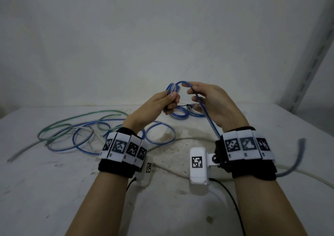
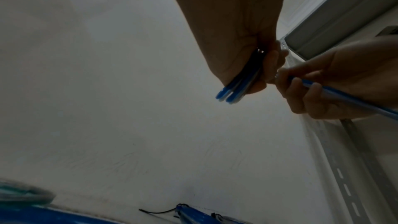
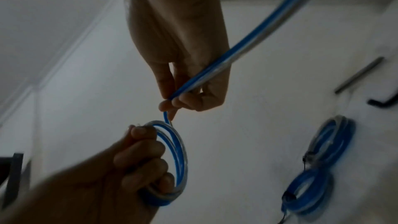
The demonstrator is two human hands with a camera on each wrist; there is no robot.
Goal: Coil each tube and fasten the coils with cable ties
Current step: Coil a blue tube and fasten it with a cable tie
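My left hand (image 1: 169, 100) grips a small coil of blue tube (image 1: 173, 88), a few turns, held up above the table. In the right wrist view the coil (image 3: 178, 159) sits inside the curled left fingers (image 3: 140, 157). My right hand (image 1: 191, 93) pinches the same tube's free run (image 1: 207, 116) just beside the coil, between thumb and fingertips (image 3: 170, 106). From there the tube runs down past my right wrist. Two finished blue coils (image 1: 179, 113) (image 1: 196, 112) lie on the table behind my hands, each with a black cable tie (image 3: 287, 195).
Loose blue, green and clear tubes (image 1: 81, 131) sprawl over the left of the white table (image 1: 54, 190), with one blue loop (image 1: 160, 132) near the middle. A white cable (image 1: 180, 140) crosses under my wrists. A slotted rail (image 1: 310, 64) stands at the right against the wall.
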